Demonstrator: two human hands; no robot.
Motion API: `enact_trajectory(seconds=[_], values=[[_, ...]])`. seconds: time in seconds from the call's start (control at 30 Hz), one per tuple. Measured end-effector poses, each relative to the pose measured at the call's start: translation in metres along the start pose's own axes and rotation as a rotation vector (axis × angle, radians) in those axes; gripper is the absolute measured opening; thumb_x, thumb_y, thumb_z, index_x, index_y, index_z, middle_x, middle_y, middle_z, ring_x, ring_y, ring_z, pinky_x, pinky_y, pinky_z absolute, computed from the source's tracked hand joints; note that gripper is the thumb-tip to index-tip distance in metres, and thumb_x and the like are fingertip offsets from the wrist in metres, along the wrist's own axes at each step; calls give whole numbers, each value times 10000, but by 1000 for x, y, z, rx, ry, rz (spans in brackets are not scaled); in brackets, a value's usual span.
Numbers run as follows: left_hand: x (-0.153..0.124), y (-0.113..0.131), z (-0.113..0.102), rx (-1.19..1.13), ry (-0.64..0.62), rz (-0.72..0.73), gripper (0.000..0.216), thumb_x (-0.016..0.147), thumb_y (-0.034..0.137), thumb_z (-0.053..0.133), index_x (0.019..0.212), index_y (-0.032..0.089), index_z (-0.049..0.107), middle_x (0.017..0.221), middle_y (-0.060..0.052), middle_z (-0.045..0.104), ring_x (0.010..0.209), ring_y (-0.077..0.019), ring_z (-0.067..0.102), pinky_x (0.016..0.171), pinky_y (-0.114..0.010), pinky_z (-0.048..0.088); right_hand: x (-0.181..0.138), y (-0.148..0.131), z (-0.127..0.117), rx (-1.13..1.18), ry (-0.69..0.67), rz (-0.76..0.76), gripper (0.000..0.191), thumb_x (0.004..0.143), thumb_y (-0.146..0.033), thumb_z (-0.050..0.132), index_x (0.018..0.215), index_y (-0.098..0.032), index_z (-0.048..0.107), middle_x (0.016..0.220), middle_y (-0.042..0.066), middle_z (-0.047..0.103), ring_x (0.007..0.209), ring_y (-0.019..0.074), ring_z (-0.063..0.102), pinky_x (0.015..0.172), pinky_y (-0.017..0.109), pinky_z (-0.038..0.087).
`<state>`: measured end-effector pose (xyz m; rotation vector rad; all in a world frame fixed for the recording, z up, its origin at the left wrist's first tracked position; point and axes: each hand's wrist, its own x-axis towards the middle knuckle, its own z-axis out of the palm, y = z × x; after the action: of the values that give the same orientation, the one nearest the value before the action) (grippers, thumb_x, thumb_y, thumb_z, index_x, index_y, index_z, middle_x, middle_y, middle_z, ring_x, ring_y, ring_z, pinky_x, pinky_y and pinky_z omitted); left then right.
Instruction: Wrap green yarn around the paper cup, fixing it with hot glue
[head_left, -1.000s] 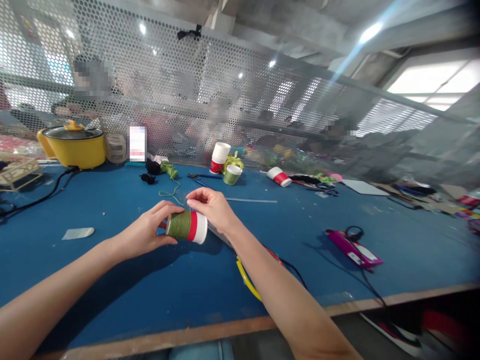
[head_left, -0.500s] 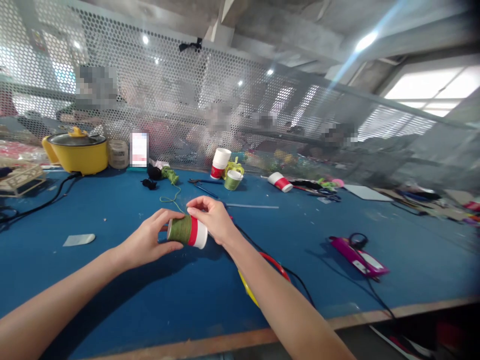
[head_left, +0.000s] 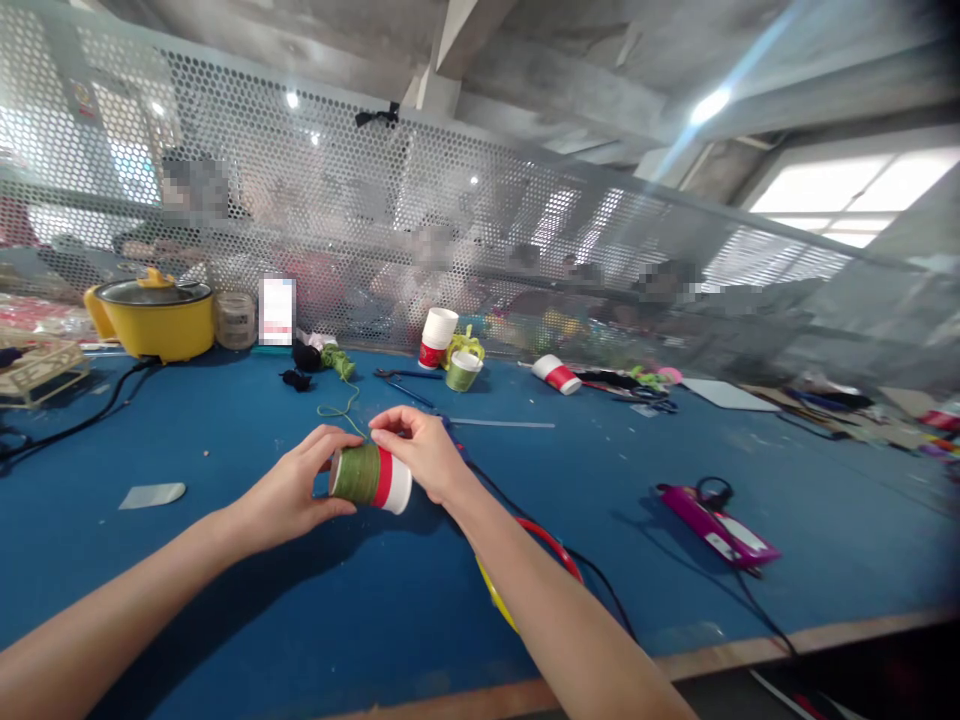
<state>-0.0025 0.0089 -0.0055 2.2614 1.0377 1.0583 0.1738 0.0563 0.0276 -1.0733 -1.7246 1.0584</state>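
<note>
A paper cup (head_left: pixel 394 482) lies on its side in the air above the blue table, partly wrapped in green yarn with red and white bands showing. My left hand (head_left: pixel 304 480) grips it by its left end, thumb below and fingers above. My right hand (head_left: pixel 420 450) is at the top of the cup, thumb and forefinger pinched together by the green yarn (head_left: pixel 341 412). That strand runs back to a green yarn bundle (head_left: pixel 337 362) farther off on the table. The exact pinch point is too small to see clearly.
Behind stand a yellow electric pot (head_left: pixel 161 318), a glass jar (head_left: pixel 235 320), a lit phone (head_left: pixel 277 312) and other paper cups (head_left: pixel 464 371). Pliers (head_left: pixel 409 375) lie before them. A purple box with a cord (head_left: pixel 716 525) is at right. A perforated metal screen (head_left: pixel 337 200) closes the back.
The view has tilted up slightly. Both hands keep their holds on the cup and near the yarn, with only a small shift of the right fingers.
</note>
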Motion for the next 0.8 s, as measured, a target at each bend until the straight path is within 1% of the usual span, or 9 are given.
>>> enact_trajectory(seconds=[0.13,0.2,0.27,0.33,0.47,0.6,0.7,0.8], values=[[-1,-2,2,31,5,1,464,731,214,625,1144,223,413,1103,-87,469,1020,-232,504,856,-409,476,-1,0,0,-8,0,5,73,661,-187,604,730,-161,598,709,-2,603,667,109,543,684,272,434],[-1,-3,3,21,-4,-21,455,733,220,621,1136,227,410,1080,-76,483,956,-215,532,796,-382,503,-1,0,0,-12,3,3,73,660,-187,604,727,-161,597,709,-1,604,665,110,545,682,271,435],[-1,-2,3,-13,-20,-54,443,738,224,610,1131,228,408,1067,-68,483,862,-190,557,695,-337,527,0,0,0,-11,4,0,78,660,-190,603,732,-160,598,712,0,607,664,110,547,680,270,436],[-1,-1,4,-39,-25,-80,436,737,222,604,1128,227,412,1078,-69,472,822,-179,562,653,-320,526,0,1,0,-6,1,-3,83,659,-189,604,735,-159,598,712,-2,608,661,108,546,677,268,436],[-1,2,3,-100,-30,-102,468,724,260,629,1136,222,410,1101,-76,469,901,-201,552,749,-356,510,1,1,0,4,-1,-6,80,654,-177,604,731,-156,596,706,-6,603,653,105,540,676,266,434],[-1,3,2,-191,-73,-142,392,790,299,555,1138,206,402,1040,-73,510,864,-187,569,760,-360,507,0,0,1,-1,-17,2,73,656,-172,603,727,-155,599,698,-6,597,644,102,532,675,265,430],[-1,3,1,-183,-74,-123,371,785,274,560,1121,205,418,1042,-68,501,864,-183,564,769,-357,502,-1,1,0,14,-31,8,78,652,-171,609,727,-156,600,689,-12,591,634,98,523,669,262,427],[-1,4,0,-139,-68,-73,369,773,233,571,1113,214,428,1079,-73,472,905,-189,542,776,-351,498,1,4,0,50,-40,20,86,641,-172,618,723,-158,597,679,-22,580,623,90,514,658,254,423]])
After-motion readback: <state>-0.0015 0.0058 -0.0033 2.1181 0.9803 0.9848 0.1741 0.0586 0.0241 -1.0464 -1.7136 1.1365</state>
